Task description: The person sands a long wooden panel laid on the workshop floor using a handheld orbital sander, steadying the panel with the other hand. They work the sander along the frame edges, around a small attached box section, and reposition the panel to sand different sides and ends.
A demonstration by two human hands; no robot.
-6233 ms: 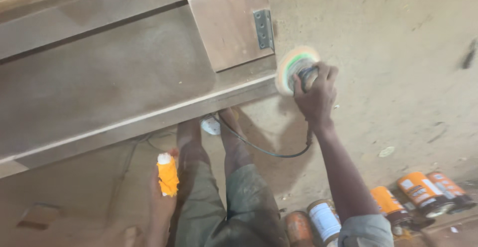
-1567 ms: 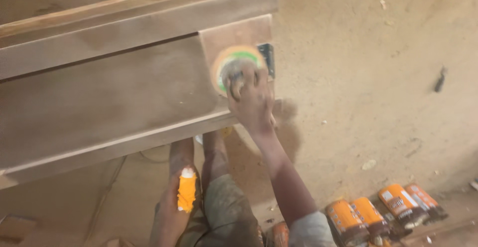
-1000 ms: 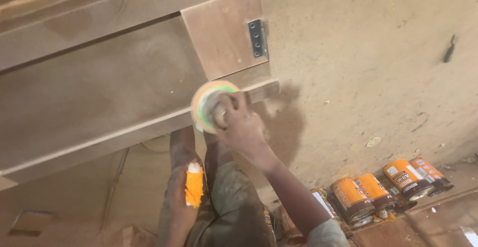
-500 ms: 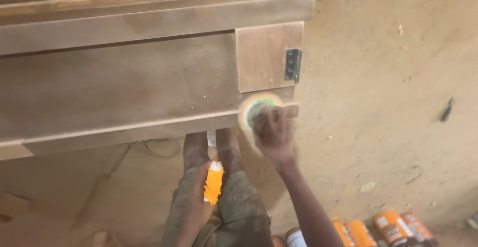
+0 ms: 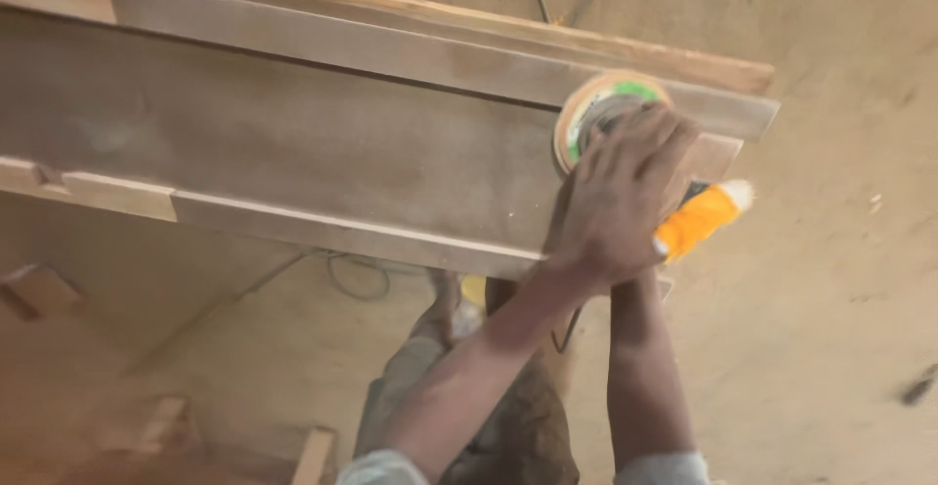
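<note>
A long wooden panel with raised rails lies across the dusty floor. A disc sander with a round green and tan pad sits on the panel's right end. My left hand reaches across and lies curled over the sander's body. An orange object with a white tip sticks out to the right from under its fingers. My right hand comes straight up from below and is mostly hidden beneath the left hand, at the sander.
A thin cord loops on the floor under the panel's near edge. My legs stand close to that edge. Wood offcuts lie at the lower left. Sawdust covers the floor to the right.
The sander has moved from the panel's lower edge up to its upper right corner. My left hand has come up from beside my legs with the orange object and now lies over the sander.
</note>
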